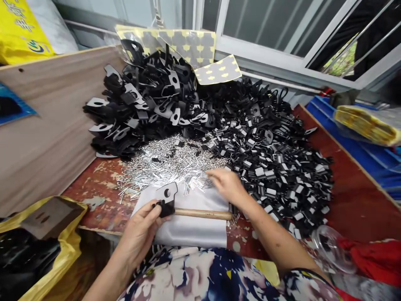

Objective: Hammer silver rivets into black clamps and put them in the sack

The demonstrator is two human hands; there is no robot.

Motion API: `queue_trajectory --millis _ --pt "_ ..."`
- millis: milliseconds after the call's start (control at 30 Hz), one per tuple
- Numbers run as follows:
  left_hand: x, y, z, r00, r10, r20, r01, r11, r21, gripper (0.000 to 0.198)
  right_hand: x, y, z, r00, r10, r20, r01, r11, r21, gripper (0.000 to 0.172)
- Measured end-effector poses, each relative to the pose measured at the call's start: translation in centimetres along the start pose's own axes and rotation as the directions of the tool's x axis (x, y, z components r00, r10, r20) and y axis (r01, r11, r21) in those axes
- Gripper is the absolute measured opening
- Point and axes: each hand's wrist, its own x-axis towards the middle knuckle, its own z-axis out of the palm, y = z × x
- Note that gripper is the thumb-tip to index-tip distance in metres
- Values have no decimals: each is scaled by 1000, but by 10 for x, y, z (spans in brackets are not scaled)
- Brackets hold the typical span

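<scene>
My left hand (145, 225) is closed on a black plastic part (167, 200) with a flat grey face and a round hole. Beside that part, a wooden stick (203, 213) like a tool handle lies across a grey sheet (191, 234). My right hand (224, 184) reaches to the near edge of a heap of thin silvery pins (169, 165), its thumb and fingertips pinched together. Whatever sits between those fingertips is too small to make out.
Large black parts (150, 96) are piled behind the pins, and small black clips (275, 167) to the right. Yellow-patterned sticker sheets (219, 70) rest on the pile. A wooden board (53, 108) walls the left side. Lower left hangs a yellow bag (67, 246); a clear plastic container (332, 246) lies right.
</scene>
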Motion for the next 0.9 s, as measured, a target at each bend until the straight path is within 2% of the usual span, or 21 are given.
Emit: queue_trajectory --millis 33,67,133,167,233,333,400,467,533,567,633,700,767,833,900 --pt "-3 4 -3 998 -54 -17 54 998 -15 40 3 17 -14 999 6 -46 -9 996 -84 35" --pt "-7 7 -4 995 -90 -33 89 996 -21 42 7 33 -24 999 -24 -47 11 969 -248 41" --pt "-13 13 -3 992 -117 -40 116 993 -17 42 12 61 -36 998 -65 -22 45 864 -501 44" --pt "-16 15 -2 992 -121 -29 121 992 -19 41 14 72 -39 997 -74 -13 53 813 -579 42" --pt "-21 16 1 991 -134 -5 134 990 -33 40 14 84 -41 997 -67 -39 28 780 -626 35" --pt "-25 15 1 988 -150 -25 148 988 -41 39 9 80 -36 990 -67 -122 -17 811 -584 38" --pt "-26 14 0 988 -144 -47 143 989 -18 36 1 63 -25 988 -105 -109 31 844 -536 43" --pt "-27 12 0 990 -138 -25 138 990 21 35 -9 40 -5 983 -181 3 160 862 -482 44" --pt "-27 12 1 992 -128 22 126 990 59 33 -19 19 21 951 -270 151 309 845 -437 45" --pt "-27 11 2 992 -122 44 118 990 72 32 -23 11 33 931 -307 199 364 827 -429 43" --pt "-28 11 1 991 -114 70 108 991 84 30 -29 3 50 915 -334 224 401 801 -444 27" --pt "-28 10 -1 991 -110 79 104 991 82 29 -30 3 55 936 -309 169 352 813 -464 13" --pt "-27 9 -1 989 -111 94 103 991 88 28 -29 4 51 966 -256 39 250 881 -402 13" --pt "-25 9 4 985 -116 128 100 987 122 28 -26 -2 45 976 -198 -92 176 963 -203 11" --pt "-23 9 14 981 -105 163 79 985 156 28 -25 -15 46 976 -124 -180 137 989 63 15"
